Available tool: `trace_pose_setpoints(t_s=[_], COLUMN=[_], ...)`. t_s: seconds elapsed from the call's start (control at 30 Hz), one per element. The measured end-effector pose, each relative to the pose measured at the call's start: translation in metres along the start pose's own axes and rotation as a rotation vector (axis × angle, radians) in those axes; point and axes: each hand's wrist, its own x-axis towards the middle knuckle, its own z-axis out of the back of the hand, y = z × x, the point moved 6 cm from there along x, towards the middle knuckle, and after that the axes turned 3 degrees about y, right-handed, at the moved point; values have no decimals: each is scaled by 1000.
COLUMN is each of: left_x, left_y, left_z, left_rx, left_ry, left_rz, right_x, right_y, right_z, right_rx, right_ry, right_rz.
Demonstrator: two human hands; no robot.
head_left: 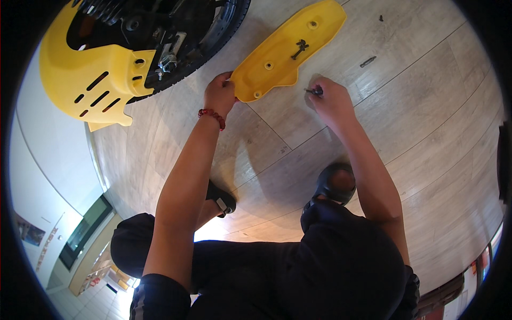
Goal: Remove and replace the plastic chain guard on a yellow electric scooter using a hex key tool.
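Observation:
My left hand (pixel 219 95), with a red bead bracelet at the wrist, pinches the near left end of a long yellow plastic cover (pixel 256 69). The cover lies hollow side up on the floor, with several round mounting holes along it. A few dark screws (pixel 300 49) are heaped inside it. To the right of the cover, my right hand (pixel 333 101) is closed on a small dark screw (pixel 312 92), whose thin end sticks out toward the left. The rest of that screw is hidden by the fingers.
A wheel with a black tyre (pixel 213 56) and a yellow slotted body panel (pixel 98 80) stand at upper left, a large nut (pixel 168 63) showing at the axle. On the wood-look floor (pixel 426 106) lie a dark strip (pixel 368 62) and a small dark piece (pixel 381 18). My sandalled feet are below.

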Motion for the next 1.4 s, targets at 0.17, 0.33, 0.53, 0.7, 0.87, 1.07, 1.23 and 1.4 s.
trace_pose_setpoints(t_s=[0.17,0.33,0.53,0.7,0.87,1.07,1.23,1.4], left_x=[-4,-89,-230,-239,-254,-245,-260,-267], left_y=[-2,-97,-140,-141,-154,-174,-195,-203], left_z=[16,10,66,67,73,60,65,73], left_rx=[323,-103,426,401,428,501,552,552], left_ry=[-64,215,-34,25,10,-132,-225,-270], left_rz=[-94,-541,-1071,-1124,-1161,-1167,-1202,-1245], right_x=[1,-4,2,-2,0,0,-4,-6], right_y=[10,3,20,2,9,2,11,1], right_z=[-3,-3,-5,-2,-5,-9,-3,-6], right_rx=[-89,-108,-64,-78,-58,-121,-131,-148], right_ry=[-21,-45,-56,-46,-24,-32,-48,-45], right_rz=[41,44,99,51,23,-20,11,3])
